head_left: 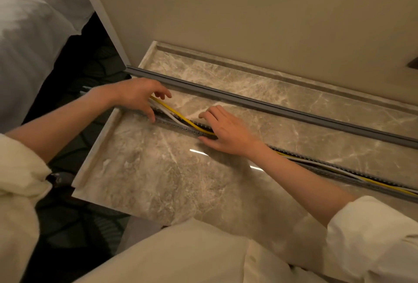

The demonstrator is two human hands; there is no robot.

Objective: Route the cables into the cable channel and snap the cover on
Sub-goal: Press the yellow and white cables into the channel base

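Cream sleeves frame the marble counter (158, 169). Right hand (228, 131), fingers spread, presses yellow and white cables (178, 117) into the slotted grey channel (181, 127); left hand (140, 95), loosely open, hides their end. Grey cover strip (248, 101) lies beyond both hands.

Left hand (138, 96) and right hand (226, 130) lowered, fingers loosely spread (2 forearms bare).

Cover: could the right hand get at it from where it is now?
Probably yes. The cover lies loose on the marble top, just beyond the channel where the right hand rests. Only bare marble lies between them, and the left hand is off to the side.
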